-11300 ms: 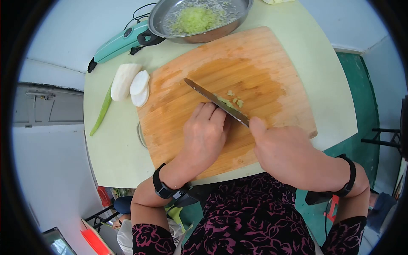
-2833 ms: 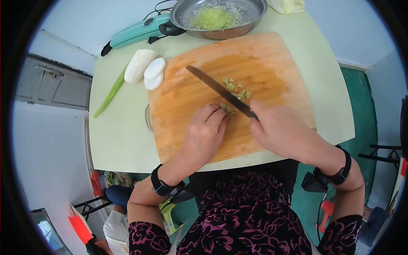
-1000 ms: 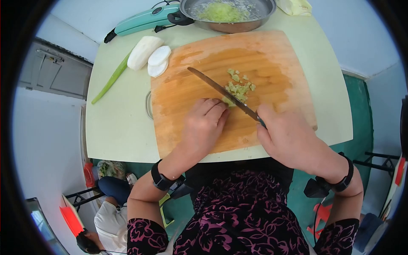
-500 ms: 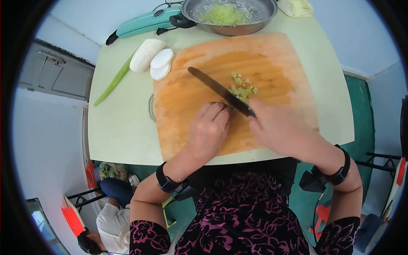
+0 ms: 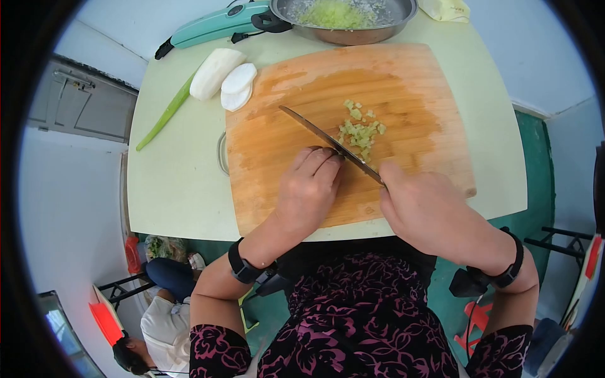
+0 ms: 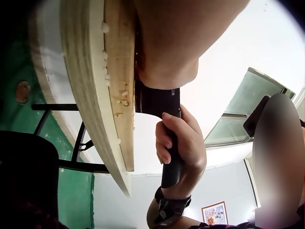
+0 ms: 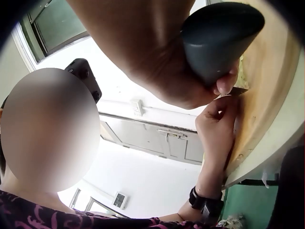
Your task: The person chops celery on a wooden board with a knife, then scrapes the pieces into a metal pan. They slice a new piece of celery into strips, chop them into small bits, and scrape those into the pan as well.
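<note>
My right hand (image 5: pixel 425 201) grips a kitchen knife (image 5: pixel 315 129) by its dark handle (image 7: pixel 217 45). Its blade slants across the wooden cutting board (image 5: pixel 271 183), edge down by the left fingertips. My left hand (image 5: pixel 307 189) rests on the board with curled fingers, holding down a bit of pale green vegetable that the fingers and blade mostly hide. Just beyond the blade lies a small heap of diced pale green vegetable (image 5: pixel 360 133). In the left wrist view the right hand (image 6: pixel 183 138) wraps round the handle, with the broad blade (image 6: pixel 157 100) low at the board.
A peeled white radish piece (image 5: pixel 216 74), two round white slices (image 5: pixel 237 87) and a long green pepper (image 5: pixel 165 120) lie left of the board. Behind stand a steel pan (image 5: pixel 353 36) with shredded pale green vegetable and a teal appliance (image 5: pixel 217 26). Another person (image 5: pixel 165 331) sits lower left.
The diced heap has grown from a few bits to a larger pile. The knife has risen and come down again beside the left fingertips. My left hand keeps its place on the board.
</note>
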